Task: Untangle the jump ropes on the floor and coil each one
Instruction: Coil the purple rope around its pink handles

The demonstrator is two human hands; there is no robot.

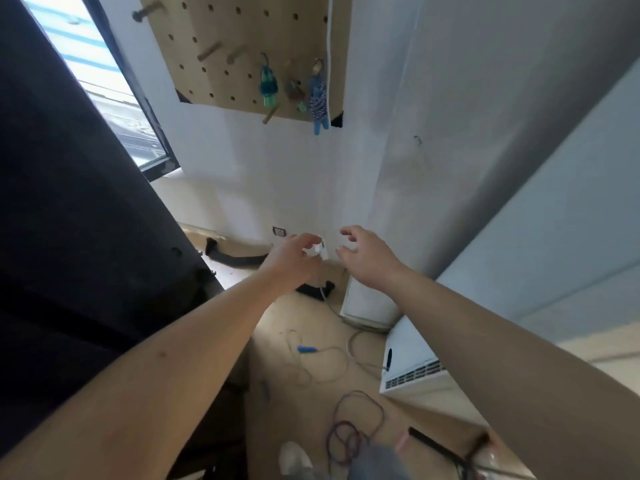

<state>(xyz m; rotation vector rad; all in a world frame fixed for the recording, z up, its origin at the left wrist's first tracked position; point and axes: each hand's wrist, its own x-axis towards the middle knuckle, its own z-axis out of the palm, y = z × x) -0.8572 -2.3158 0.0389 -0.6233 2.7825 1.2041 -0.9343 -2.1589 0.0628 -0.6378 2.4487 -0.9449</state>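
- Wall: white, plain, behind the left hand's grip.
- Pegboard: pale wood with pegs, high above the grip.
- Window: dark frame, daylight, up-left of the grip.
- Dark panel: far left of the grip.
- Socket: low on wall, just left of the grip.
- Floor: light wood tone, below the grip.
- Vented white unit: down-right of the grip.

The small white piece pinched by the left hand is half covered by the fingers and blurred; what it is cannot be told. The pegboard is cut off by the top edge, and the 3 bundles hung on it are smeared. The purple rope is partly hidden behind grey cloth. The thin rope at the blue handle is too faint to be followed.
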